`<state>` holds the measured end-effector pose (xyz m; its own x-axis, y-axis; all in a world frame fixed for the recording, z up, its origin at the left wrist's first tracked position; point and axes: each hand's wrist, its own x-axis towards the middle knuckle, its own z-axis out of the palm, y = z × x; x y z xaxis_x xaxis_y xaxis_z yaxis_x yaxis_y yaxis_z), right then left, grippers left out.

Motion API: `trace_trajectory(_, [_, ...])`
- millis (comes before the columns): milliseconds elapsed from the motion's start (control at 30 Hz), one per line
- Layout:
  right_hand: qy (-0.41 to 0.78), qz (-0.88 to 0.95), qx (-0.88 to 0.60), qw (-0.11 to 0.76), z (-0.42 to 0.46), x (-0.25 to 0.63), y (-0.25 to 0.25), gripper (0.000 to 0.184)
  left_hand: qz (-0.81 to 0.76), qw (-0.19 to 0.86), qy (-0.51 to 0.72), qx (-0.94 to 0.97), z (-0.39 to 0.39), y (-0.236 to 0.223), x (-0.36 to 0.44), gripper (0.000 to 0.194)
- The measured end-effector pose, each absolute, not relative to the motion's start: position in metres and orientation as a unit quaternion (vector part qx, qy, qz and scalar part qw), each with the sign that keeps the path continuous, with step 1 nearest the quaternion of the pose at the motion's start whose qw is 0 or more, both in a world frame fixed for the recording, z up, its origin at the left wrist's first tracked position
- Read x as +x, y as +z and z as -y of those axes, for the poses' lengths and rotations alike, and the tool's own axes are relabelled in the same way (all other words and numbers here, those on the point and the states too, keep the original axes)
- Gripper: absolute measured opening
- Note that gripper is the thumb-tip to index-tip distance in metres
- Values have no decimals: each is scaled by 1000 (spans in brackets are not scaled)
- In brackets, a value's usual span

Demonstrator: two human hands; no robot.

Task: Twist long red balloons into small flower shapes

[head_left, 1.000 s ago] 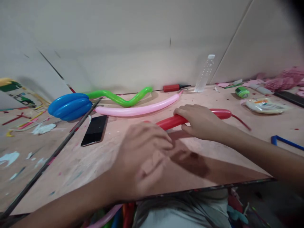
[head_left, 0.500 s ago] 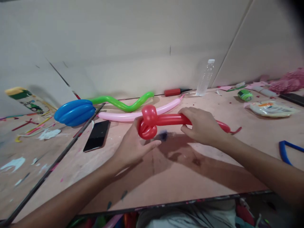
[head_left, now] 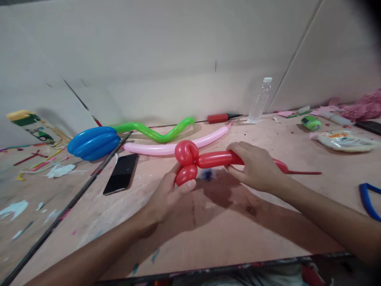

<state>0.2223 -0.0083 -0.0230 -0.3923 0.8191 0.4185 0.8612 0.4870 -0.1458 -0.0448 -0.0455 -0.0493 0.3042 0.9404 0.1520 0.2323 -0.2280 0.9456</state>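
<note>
Red balloon (head_left: 214,159) was held over the paint-stained tabletop (head_left: 190,242), fingers of the left hand (head_left: 168,194) clamped on its bubbled end, those of the right hand (head_left: 257,163) round its straight length; a pale wall (head_left: 149,59) rose on the far side.

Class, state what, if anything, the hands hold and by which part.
A red balloon: left hand on the lower bubble of its twisted end, right hand around its long straight section.
</note>
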Motion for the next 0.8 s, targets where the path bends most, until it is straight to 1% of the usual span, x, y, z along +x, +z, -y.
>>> trace_trajectory(67, [-30,845,-482,229,8,223,-26,25,-430,415,379,707,47,-47,-44,57])
trace_trajectory(200, [82,866,-402,286,24,216,-28,62,-423,297,358,778,50,-43,-41,65])
trace_trajectory(267, [131,859,-382,316,36,207,-23,79,-425,227,337,809,51,-43,-40,62])
trace_trajectory(333, [163,844,-384,338,46,197,-14,91,-422,172,310,835,52,-44,-40,58])
trace_trajectory(367, [176,834,-398,341,50,193,-10,89,-418,157,299,843,53,-45,-40,56])
trace_trajectory(433, [190,822,-407,350,52,185,-5,75,-410,148,293,851,55,-47,-41,55])
trace_trajectory(500, [198,815,-399,371,50,181,-5,63,-406,163,300,848,56,-48,-41,56])
trace_trajectory(533, [202,810,-394,384,49,181,-6,60,-405,178,305,844,56,-48,-41,57])
trace_trajectory(600, [206,800,-396,402,45,181,-11,59,-401,212,309,836,56,-48,-39,59])
trace_trajectory(667, [198,800,-410,391,43,184,-15,61,-401,231,303,833,56,-47,-37,60])
trace_trajectory(733, [157,819,-408,372,41,189,-17,71,-409,231,297,831,56,-47,-36,63])
trace_trajectory(800, [85,846,-378,366,37,195,-16,79,-414,243,307,822,54,-47,-36,66])
